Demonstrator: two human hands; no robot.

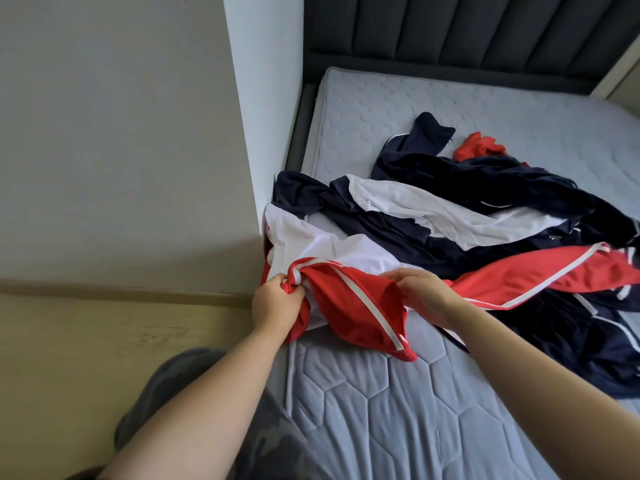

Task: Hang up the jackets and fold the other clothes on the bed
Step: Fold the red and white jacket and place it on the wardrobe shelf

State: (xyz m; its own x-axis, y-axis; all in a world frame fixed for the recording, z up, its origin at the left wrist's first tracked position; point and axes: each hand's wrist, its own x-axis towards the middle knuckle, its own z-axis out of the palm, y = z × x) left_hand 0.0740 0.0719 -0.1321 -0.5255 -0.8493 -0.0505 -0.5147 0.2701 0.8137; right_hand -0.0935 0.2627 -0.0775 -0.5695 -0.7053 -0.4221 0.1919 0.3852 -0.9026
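Left hand (277, 303), right hand (424, 294) both clutch jacket (349, 306) — lift now and you may drag the tangled pile (485, 202) off

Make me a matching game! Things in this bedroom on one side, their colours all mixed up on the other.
Things:
1 headboard
2 mattress
3 floor
4 held garment

Colours:
a tan
b red with a white stripe
c dark grey
d pale blue-grey

Pairs: 1-c, 2-d, 3-a, 4-b
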